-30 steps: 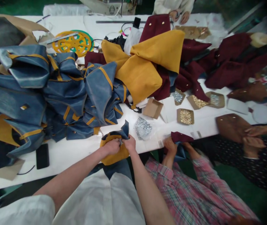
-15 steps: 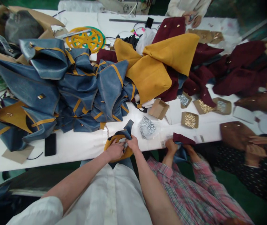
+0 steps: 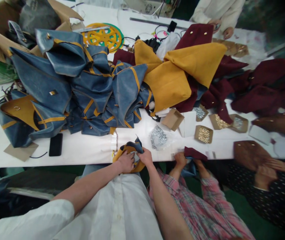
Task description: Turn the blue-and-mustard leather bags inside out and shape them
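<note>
Hands meet on a small blue-and-mustard bag piece [image 3: 129,151] at the near edge of the white table [image 3: 82,151].

We have our left hand [image 3: 125,162] clenched on the piece's mustard rim and our right hand [image 3: 145,157] pinching its blue flap from the other side, the two hands almost touching. Just beyond the right hand we see a clear packet of silver hardware [image 3: 158,137]; behind it rises a heap of blue bag panels [image 3: 82,90] with mustard trim, and a black phone [image 3: 55,144] lies well to the left. Beside us a person in a plaid sleeve [image 3: 195,200] grips a maroon piece [image 3: 194,153] at the same edge, near small cardboard trays of studs [image 3: 203,134].
</note>
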Motion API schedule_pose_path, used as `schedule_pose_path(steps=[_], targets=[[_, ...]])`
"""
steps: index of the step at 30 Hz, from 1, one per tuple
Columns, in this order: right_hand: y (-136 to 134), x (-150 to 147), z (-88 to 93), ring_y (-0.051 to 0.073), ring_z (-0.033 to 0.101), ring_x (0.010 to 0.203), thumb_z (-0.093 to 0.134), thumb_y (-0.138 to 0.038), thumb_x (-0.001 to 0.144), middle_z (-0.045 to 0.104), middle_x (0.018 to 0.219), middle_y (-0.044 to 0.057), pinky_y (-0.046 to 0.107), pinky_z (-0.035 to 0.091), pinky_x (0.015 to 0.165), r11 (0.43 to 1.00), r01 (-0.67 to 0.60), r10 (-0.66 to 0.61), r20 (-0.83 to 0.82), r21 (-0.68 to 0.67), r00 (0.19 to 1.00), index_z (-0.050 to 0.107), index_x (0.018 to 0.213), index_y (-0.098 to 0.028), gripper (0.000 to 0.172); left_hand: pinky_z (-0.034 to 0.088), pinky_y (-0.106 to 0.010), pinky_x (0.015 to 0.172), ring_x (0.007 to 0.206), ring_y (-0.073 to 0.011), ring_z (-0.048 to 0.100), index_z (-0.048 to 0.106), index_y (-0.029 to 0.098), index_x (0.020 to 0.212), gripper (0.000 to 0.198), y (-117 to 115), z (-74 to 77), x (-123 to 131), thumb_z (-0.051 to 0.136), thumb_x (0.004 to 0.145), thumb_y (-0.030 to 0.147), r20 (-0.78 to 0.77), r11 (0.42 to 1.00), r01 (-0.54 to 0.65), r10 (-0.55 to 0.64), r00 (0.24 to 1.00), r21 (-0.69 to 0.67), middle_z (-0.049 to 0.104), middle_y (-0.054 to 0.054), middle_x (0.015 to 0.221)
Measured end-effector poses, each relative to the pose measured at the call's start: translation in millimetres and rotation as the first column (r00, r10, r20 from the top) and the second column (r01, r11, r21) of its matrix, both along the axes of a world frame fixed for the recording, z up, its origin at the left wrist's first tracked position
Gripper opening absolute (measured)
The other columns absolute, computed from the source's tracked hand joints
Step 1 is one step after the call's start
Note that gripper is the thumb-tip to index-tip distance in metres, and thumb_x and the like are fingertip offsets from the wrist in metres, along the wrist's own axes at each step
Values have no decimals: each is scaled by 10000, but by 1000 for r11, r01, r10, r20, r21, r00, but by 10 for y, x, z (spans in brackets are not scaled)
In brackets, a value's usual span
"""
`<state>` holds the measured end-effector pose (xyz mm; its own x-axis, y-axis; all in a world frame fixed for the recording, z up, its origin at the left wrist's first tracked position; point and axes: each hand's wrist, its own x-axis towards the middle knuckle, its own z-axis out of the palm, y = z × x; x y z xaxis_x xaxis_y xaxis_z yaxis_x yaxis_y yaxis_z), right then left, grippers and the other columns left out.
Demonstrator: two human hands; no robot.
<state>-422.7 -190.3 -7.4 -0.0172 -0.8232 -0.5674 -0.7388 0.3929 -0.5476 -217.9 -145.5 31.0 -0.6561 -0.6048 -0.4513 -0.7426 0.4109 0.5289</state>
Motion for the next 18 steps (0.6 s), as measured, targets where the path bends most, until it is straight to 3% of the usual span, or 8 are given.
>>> schedule_pose_path(steps=[7,10,14,18], targets=[[-218,24,25,317,751,991,792,-271,753,837,986,117,361,497,840,992,-126,127,-127,9,984,829,1054,-263,304,417,-677,1269,1436,-425,629,763,37,1398,557,-47,37,-82,493,1125,440,10,998,28,-28,1000,-62,662,-315,1577],[-236,-5,-42,310,750,1009,786,-237,723,849,994,103,350,501,851,989,-149,149,-62,-2,987,843,1063,-253,345,473,-639,1207,1342,-415,663,770,56,1378,536,-40,94,-106,504,1112,438,2,997,13,-13,1000,-70,715,-284,1476],[-237,-81,-163,258,725,841,774,-265,674,835,877,55,324,528,771,995,-98,95,80,29,992,836,975,-200,315,493,-626,1184,1279,-406,677,766,86,1393,505,11,159,-149,521,1086,404,-14,998,5,-5,1000,-64,711,-259,1485],[-188,-106,-205,238,700,750,733,-333,674,804,796,28,323,534,710,999,-31,25,201,28,979,822,937,-174,319,439,-553,1298,1434,-396,617,714,75,1480,535,68,154,-140,510,1095,385,-40,998,-23,21,999,-58,683,-255,1553]])
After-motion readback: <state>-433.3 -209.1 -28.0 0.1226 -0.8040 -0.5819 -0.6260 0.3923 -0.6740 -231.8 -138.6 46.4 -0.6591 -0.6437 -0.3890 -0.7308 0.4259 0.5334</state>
